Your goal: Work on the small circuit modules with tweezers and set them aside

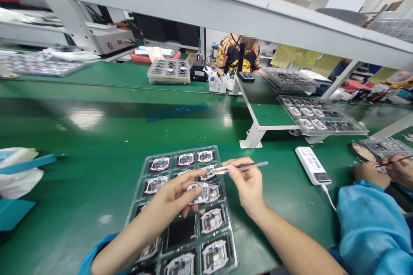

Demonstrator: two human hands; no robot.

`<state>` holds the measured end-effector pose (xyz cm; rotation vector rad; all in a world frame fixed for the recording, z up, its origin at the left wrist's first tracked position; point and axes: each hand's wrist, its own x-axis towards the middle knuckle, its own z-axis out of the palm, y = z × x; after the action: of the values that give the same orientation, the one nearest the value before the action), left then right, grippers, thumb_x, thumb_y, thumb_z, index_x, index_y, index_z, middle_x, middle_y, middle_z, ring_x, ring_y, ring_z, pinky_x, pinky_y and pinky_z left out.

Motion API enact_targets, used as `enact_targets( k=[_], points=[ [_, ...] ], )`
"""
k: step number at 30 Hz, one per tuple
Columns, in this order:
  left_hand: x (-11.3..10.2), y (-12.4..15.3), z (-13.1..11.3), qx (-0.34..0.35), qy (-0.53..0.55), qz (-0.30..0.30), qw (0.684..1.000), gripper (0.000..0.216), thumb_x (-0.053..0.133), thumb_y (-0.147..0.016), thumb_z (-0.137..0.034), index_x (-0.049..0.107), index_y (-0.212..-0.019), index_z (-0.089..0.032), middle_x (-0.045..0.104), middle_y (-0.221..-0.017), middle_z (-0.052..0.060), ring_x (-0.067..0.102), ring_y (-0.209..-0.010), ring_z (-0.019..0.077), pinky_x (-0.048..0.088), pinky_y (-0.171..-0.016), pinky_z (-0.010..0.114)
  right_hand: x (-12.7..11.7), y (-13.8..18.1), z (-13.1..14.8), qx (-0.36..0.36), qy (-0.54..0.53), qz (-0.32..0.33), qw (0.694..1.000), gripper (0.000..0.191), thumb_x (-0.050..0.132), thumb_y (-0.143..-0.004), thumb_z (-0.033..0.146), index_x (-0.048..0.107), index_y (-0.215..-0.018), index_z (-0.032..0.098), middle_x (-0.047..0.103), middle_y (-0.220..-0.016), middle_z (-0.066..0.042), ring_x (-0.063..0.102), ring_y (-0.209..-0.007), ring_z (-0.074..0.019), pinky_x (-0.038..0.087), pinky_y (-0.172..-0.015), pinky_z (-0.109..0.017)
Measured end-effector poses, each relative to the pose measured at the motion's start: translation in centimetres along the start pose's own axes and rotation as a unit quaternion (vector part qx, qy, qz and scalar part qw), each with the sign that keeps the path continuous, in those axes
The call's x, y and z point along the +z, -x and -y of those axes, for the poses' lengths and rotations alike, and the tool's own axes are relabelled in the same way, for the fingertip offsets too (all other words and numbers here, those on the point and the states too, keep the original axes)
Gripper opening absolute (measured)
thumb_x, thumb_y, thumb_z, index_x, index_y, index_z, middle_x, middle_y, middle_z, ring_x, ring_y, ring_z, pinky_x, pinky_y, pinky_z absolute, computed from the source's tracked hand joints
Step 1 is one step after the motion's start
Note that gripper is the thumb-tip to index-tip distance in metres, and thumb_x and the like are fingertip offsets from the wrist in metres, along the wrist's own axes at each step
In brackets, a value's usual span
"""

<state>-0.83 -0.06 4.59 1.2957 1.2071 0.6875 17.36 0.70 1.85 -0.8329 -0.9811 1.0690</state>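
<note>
My left hand (pixel 177 195) pinches a small white-framed electronic module (pixel 200 193) with circuitry inside, holding it over a clear plastic tray (pixel 235 249). My right hand (pixel 247 184) grips a pair of metal tweezers (pixel 254 165), whose tips point left, close to the module and my left fingertips. Whether the tips touch anything I cannot tell. Similar modules, such as one at the lower right (pixel 214 258), lie in the tray's compartments. One compartment (pixel 181 233) under my left hand shows only a dark bottom. My left forearm hides part of the tray.
A white device with a cable (pixel 312 166) lies to the right. Beyond it a co-worker's hands (pixel 374 174) are busy beside a blue sleeve. A green-topped riser (pixel 277 114) stands ahead, near another loaded tray (pixel 322 116). A shelf beam (pixel 206 4) crosses overhead. Another person (pixel 237 56) sits opposite.
</note>
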Motion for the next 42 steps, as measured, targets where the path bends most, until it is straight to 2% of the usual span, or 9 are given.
enact_targets(
  k=[3, 7, 14, 18, 21, 24, 27, 33, 42],
  points=[
    [0.6, -1.1, -0.6, -0.035, 0.066, -0.002, 0.997, 0.041, 0.066, -0.075, -0.044, 0.070, -0.107, -0.018, 0.059, -0.057, -0.004, 0.049, -0.050, 0.0119, 0.036, -0.048, 0.023, -0.1, 0.2, 0.0, -0.033, 0.009, 0.049, 0.998, 0.012, 0.073, -0.080, 0.029, 0.063, -0.083, 0.023, 0.076, -0.086, -0.003, 0.073, -0.083, -0.0201, 0.058, -0.079, -0.036],
    [0.8, -1.2, -0.1, -0.052, 0.155, 0.001, 0.987, 0.043, 0.072, -0.071, -0.040, 0.072, -0.107, -0.015, 0.069, -0.077, 0.004, 0.050, -0.056, 0.0113, 0.037, -0.050, 0.023, -0.2, 0.4, -0.1, -0.103, 0.069, 0.118, 0.985, 0.008, 0.071, -0.081, 0.018, 0.068, -0.086, 0.023, 0.076, -0.091, -0.005, 0.072, -0.088, -0.0212, 0.056, -0.083, -0.039],
    [0.7, -0.5, 0.4, -0.065, 0.165, 0.012, 0.984, 0.040, 0.069, -0.074, -0.038, 0.073, -0.108, -0.016, 0.070, -0.087, 0.007, 0.051, -0.058, 0.0123, 0.037, -0.050, 0.024, -0.1, 0.5, -0.5, -0.156, 0.118, 0.154, 0.968, 0.011, 0.071, -0.081, 0.015, 0.071, -0.085, 0.026, 0.078, -0.088, -0.004, 0.072, -0.083, -0.0231, 0.053, -0.083, -0.044],
    [1.0, -0.3, 0.2, -0.054, 0.154, 0.010, 0.987, 0.042, 0.068, -0.073, -0.038, 0.073, -0.108, -0.016, 0.070, -0.083, 0.005, 0.053, -0.059, 0.0130, 0.039, -0.052, 0.025, 0.2, 0.8, -0.9, -0.082, 0.082, 0.083, 0.990, 0.005, 0.074, -0.078, 0.022, 0.070, -0.080, 0.024, 0.077, -0.083, -0.003, 0.072, -0.080, -0.0217, 0.056, -0.078, -0.039],
    [1.1, -0.2, 0.3, -0.041, 0.130, -0.007, 0.991, 0.044, 0.069, -0.072, -0.039, 0.073, -0.109, -0.016, 0.067, -0.067, 0.000, 0.053, -0.056, 0.0137, 0.042, -0.057, 0.027, 0.4, 0.8, -1.2, 0.030, 0.053, -0.002, 0.998, 0.012, 0.077, -0.076, 0.030, 0.067, -0.077, 0.022, 0.076, -0.077, -0.002, 0.071, -0.073, -0.0187, 0.056, -0.070, -0.032],
    [1.2, -0.3, 0.5, -0.037, 0.114, -0.016, 0.993, 0.044, 0.070, -0.071, -0.039, 0.073, -0.110, -0.018, 0.062, -0.057, -0.004, 0.055, -0.057, 0.0151, 0.046, -0.065, 0.029, 0.4, 0.5, -1.4, 0.097, 0.011, -0.027, 0.995, 0.021, 0.078, -0.073, 0.037, 0.066, -0.076, 0.020, 0.074, -0.073, -0.001, 0.068, -0.067, -0.0164, 0.054, -0.067, -0.029],
    [1.2, -0.4, 0.7, -0.030, 0.140, -0.016, 0.990, 0.043, 0.069, -0.073, -0.041, 0.074, -0.110, -0.018, 0.069, -0.068, 0.001, 0.056, -0.061, 0.0160, 0.046, -0.061, 0.029, 0.3, 0.5, -1.3, 0.092, -0.004, -0.019, 0.996, 0.020, 0.078, -0.074, 0.037, 0.066, -0.077, 0.021, 0.075, -0.075, -0.001, 0.068, -0.072, -0.0162, 0.053, -0.071, -0.028],
    [1.4, -0.5, 0.7, -0.040, 0.211, -0.021, 0.976, 0.035, 0.068, -0.077, -0.043, 0.078, -0.100, -0.019, 0.074, -0.102, 0.009, 0.058, -0.072, 0.0183, 0.046, -0.058, 0.028, 0.3, 1.0, -0.8, 0.029, 0.080, 0.039, 0.996, 0.008, 0.075, -0.078, 0.025, 0.068, -0.081, 0.022, 0.075, -0.083, -0.001, 0.070, -0.081, -0.0175, 0.053, -0.078, -0.030],
    [1.5, -0.7, 1.3, -0.038, 0.196, -0.013, 0.980, 0.035, 0.067, -0.078, -0.043, 0.077, -0.101, -0.017, 0.073, -0.102, 0.009, 0.055, -0.063, 0.0144, 0.044, -0.056, 0.027, 0.2, 0.7, -1.2, 0.071, 0.079, 0.052, 0.993, 0.010, 0.076, -0.076, 0.026, 0.068, -0.077, 0.020, 0.075, -0.077, -0.002, 0.069, -0.073, -0.0164, 0.052, -0.071, -0.028]
  ],
)
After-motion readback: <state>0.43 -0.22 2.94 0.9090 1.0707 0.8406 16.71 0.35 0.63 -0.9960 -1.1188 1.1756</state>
